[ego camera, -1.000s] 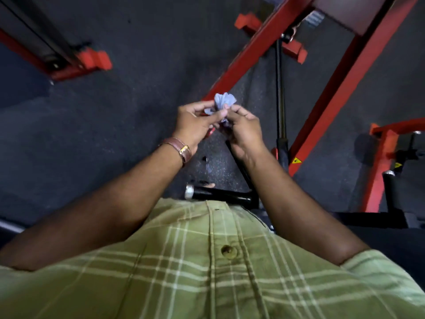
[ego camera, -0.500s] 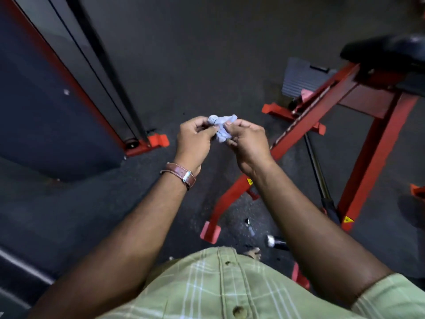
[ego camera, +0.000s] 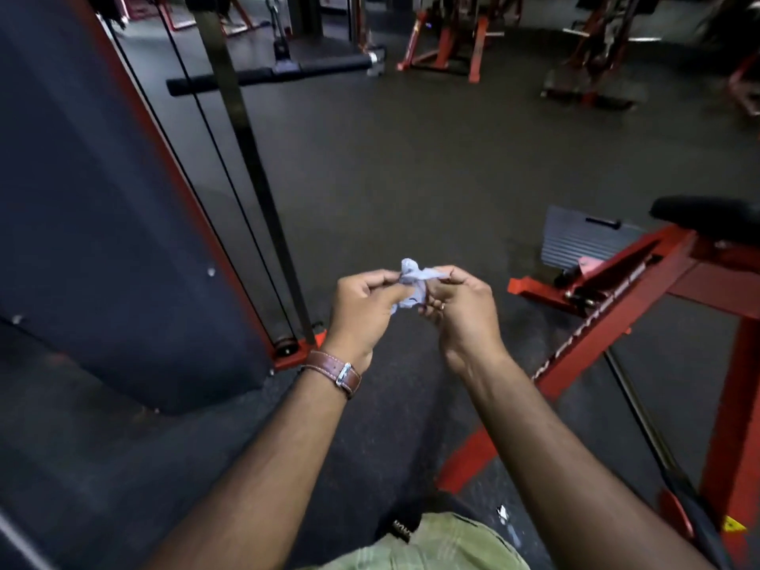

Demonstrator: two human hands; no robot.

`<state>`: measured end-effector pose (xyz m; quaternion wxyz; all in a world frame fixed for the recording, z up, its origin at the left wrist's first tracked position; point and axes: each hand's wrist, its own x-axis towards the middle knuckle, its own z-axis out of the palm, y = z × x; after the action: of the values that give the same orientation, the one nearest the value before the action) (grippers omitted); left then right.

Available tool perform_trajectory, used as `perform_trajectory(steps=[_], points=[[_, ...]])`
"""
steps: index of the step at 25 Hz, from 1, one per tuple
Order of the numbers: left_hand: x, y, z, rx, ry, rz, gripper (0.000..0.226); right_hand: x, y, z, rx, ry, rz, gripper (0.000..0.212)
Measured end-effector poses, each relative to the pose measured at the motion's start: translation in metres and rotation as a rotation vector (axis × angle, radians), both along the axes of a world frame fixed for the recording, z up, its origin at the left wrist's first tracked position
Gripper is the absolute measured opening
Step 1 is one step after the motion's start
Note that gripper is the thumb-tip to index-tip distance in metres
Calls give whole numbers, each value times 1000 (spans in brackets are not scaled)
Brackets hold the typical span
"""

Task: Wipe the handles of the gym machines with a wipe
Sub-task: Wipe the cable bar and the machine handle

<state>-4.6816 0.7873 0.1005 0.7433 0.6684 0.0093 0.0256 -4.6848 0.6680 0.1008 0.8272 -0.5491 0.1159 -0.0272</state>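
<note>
1. Both hands pinch the wipe between them: the left hand holds its left end with thumb and curled fingers, and the right hand grips the right end the same way. The pale, crumpled wipe sits in mid-air in front of the person, above the dark floor.
2. No handle is being touched. The nearest one appears to be the black bar handle, hanging far to the left on the cable machine.
3. Risk: the wipe looks small and bunched, so it may tear if pulled apart hard, or slip out of the fingertip hold and land on the floor, which would soil it.
4. Risk: a wadded wipe would likely cover little of a grip, leaving patches uncleaned.
5. Risk: the red frame stands near on the right; stepping forward while looking at the hands could catch a foot.
6. Writing: a yellow warning sticker shows on the frame, its text unreadable. No brand can be read.
</note>
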Motion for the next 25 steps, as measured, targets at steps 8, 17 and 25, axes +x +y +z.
perform_trajectory(steps=[8, 17, 25], points=[[115, 2, -20, -124, 77, 61, 19, 115, 5, -11, 85, 54, 11, 24], [328, -55, -26, -177, 133, 82, 19, 310, -42, -18, 57, -86, 34, 25], [491, -75, -21, -364, 271, 11, 16, 486, -76, -20, 79, -30, -33, 20]])
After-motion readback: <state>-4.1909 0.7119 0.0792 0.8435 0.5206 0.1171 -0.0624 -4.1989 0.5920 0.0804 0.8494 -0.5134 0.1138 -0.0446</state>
